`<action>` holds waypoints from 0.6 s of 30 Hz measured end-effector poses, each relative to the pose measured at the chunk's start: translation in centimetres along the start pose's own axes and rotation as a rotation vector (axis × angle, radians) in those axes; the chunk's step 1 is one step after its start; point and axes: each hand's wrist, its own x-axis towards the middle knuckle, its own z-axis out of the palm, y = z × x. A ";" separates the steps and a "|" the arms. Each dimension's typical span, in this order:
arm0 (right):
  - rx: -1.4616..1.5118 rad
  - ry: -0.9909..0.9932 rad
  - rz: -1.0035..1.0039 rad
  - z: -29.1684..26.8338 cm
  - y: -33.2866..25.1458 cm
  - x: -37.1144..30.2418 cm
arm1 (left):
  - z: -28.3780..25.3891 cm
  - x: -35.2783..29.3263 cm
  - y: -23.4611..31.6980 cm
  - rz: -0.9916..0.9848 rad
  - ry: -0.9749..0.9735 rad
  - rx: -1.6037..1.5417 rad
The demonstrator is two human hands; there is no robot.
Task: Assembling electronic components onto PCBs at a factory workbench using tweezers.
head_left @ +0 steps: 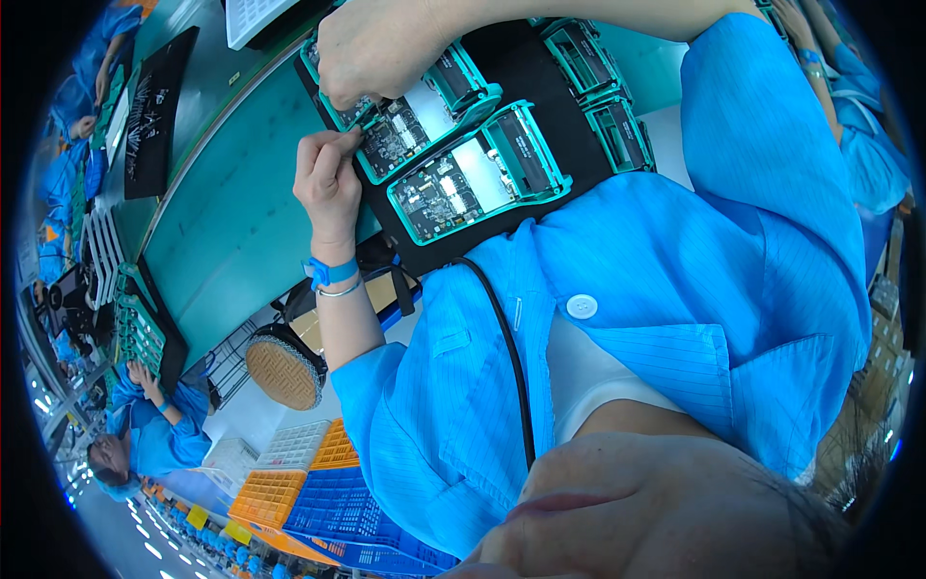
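left hand [328, 179] pinching teal device housing [405, 121] edge | right hand [381, 48] pressing, gripping its upper rim | sitting on black mat [579, 145]; orange crates [289, 478] below

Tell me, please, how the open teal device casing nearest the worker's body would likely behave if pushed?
The teal casing would probably slide flat on the black mat, not roll. It looks stiff. Its exposed circuit board seems fragile.
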 end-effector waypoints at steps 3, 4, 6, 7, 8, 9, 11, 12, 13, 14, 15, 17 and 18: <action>0.011 0.001 -0.005 -0.2 0.0 0.0 | 0.1 -0.2 0.0 -0.013 0.037 0.014; 0.011 0.005 -0.005 -0.2 0.0 0.0 | 0.1 -0.2 0.1 -0.012 0.035 0.011; 0.013 0.006 -0.005 -0.3 -0.1 0.0 | -0.1 -0.2 0.1 -0.012 0.032 0.028; 0.017 0.008 -0.005 -0.3 -0.1 0.0 | 0.0 -0.2 0.1 -0.013 0.033 0.029; 0.015 0.008 -0.003 -0.1 0.0 -0.1 | 0.1 -0.2 0.1 -0.022 0.033 0.019; 0.029 0.038 -0.010 0.2 0.1 -0.3 | 0.2 -0.1 0.1 -0.032 0.033 0.009; 0.046 0.069 -0.016 0.3 0.2 -0.3 | 0.3 0.0 0.4 -0.028 0.040 0.022; 0.045 0.047 -0.014 0.2 0.1 -0.2 | 0.2 0.0 0.5 -0.026 0.046 0.035; 0.045 0.024 -0.012 0.1 0.1 -0.1 | 0.1 0.0 0.5 -0.027 0.043 0.035; 0.047 0.024 -0.009 0.1 0.1 -0.1 | 0.0 0.1 0.6 -0.027 0.032 0.028; 0.053 0.035 -0.012 0.2 0.2 -0.1 | 0.0 0.2 0.6 -0.026 0.022 0.020; 0.058 0.047 -0.016 0.2 0.2 0.0 | -0.2 0.4 0.2 -0.034 -0.017 0.000; 0.053 0.041 -0.017 0.2 0.2 0.0 | -0.3 0.5 0.0 -0.042 -0.052 -0.020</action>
